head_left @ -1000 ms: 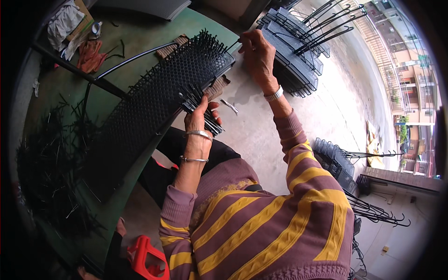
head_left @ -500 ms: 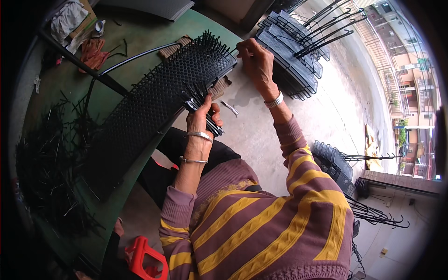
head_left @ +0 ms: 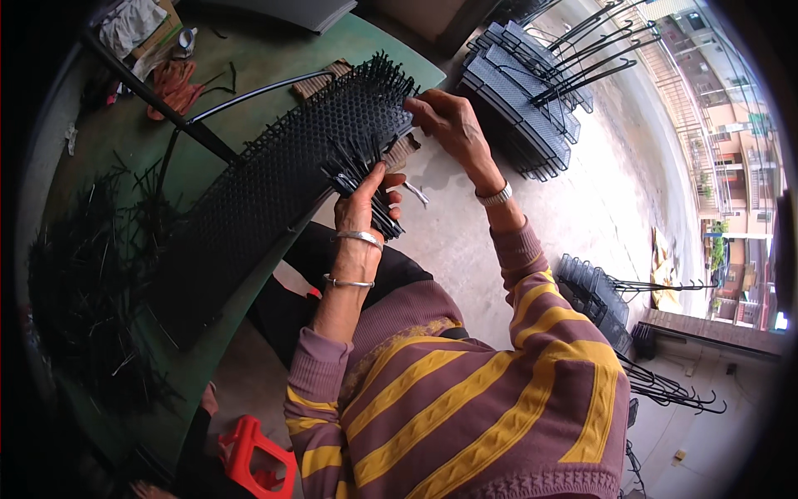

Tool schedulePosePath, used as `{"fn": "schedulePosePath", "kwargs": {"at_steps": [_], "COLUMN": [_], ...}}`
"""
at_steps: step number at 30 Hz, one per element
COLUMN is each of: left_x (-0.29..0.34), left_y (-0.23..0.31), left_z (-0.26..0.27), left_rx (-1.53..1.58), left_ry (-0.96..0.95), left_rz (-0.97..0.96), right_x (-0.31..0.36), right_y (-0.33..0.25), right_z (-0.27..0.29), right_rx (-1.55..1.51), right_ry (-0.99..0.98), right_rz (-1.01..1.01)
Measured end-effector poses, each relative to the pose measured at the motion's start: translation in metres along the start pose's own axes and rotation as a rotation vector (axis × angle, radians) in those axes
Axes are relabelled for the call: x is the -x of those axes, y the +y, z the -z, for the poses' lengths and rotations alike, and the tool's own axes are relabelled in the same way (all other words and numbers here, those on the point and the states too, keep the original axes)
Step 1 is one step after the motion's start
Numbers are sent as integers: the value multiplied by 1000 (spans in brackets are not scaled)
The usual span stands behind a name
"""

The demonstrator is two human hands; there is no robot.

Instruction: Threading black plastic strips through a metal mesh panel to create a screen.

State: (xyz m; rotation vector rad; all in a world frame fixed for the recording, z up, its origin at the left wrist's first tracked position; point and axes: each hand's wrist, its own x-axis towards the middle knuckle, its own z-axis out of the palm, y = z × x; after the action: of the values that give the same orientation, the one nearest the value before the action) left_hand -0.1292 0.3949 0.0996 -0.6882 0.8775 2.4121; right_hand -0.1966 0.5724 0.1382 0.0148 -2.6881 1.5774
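Over at the left, a dark heap of thin black strips [head_left: 104, 316] lies on the green table [head_left: 378, 46]; beyond it is a crumpled reddish rag [head_left: 174, 87]. A red stool [head_left: 235, 453] stands low by the near side of the table. Next comes the mesh panel [head_left: 266, 175], black and slanting across the table, its far edge bristling with short black ends. The left hand [head_left: 362, 204] is just beside its near edge, fingers curled firmly around a bundle [head_left: 339, 179] of strips. The right hand [head_left: 449, 121] is at the panel's right end, thumb and forefinger pinched together; I can't tell whether they grip anything. Farther right, a stack [head_left: 519, 100] of mesh pieces sits on the floor [head_left: 499, 249].
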Motion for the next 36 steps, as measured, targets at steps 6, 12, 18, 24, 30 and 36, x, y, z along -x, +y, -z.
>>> {"fn": "schedulePosePath", "kwargs": {"at_steps": [6, 12, 18, 24, 30, 36], "left_x": [4, 5, 0, -16, -29, -33], "left_y": [2, 6, 8, 9, -3, -9], "left_z": [1, 5, 6, 20, 23, 22], "left_rx": [-126, -204, -261, 23, 115, 155], "left_ry": [9, 23, 35, -36, -19, 7], "left_rz": [-27, -48, -33, 27, 110, 113], "right_x": [11, 6, -3, -17, -63, -80], "right_y": [-14, -16, -15, -39, -21, -9], "right_z": [-16, -15, -9, 1, -19, -29], "right_rx": [-199, -347, -313, -266, -64, 179], "right_ry": [-398, -510, -533, -91, 212, 255], "right_rz": [74, -33, -30, 159, 449, 550]}}
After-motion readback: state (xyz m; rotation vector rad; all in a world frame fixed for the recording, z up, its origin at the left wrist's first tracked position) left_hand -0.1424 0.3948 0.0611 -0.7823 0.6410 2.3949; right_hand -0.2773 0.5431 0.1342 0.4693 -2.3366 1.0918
